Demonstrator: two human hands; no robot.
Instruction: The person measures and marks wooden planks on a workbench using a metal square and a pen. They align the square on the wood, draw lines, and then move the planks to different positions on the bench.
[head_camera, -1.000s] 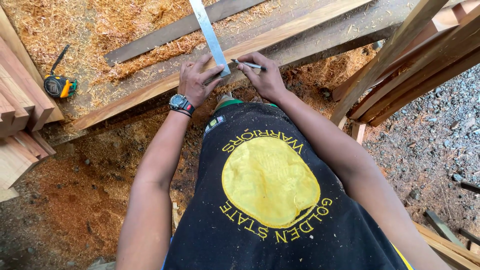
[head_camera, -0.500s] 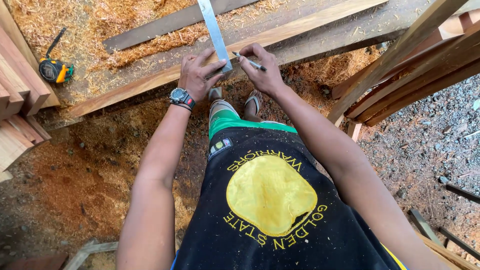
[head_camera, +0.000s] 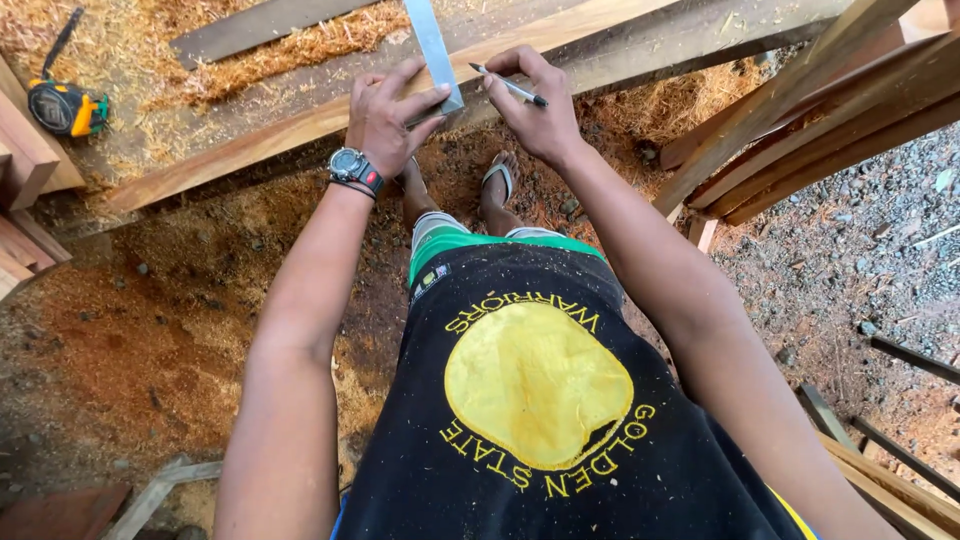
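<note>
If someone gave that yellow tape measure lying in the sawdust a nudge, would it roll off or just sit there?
The tape measure would probably stay put: it appears to rest on its broad side, bedded in loose sawdust. Its compact, chunky case suggests it is fairly heavy for its size, so a light push would likely only slide it. The dark strap trailing from it might drag.

The steel square (head_camera: 436, 50) is smooth, dull-grey metal, lying on a matt, rough-sawn wooden plank (head_camera: 300, 125). Coarse sawdust (head_camera: 270, 55) covers the bench; the tape measure (head_camera: 62, 105) looks glossy plastic.
</note>
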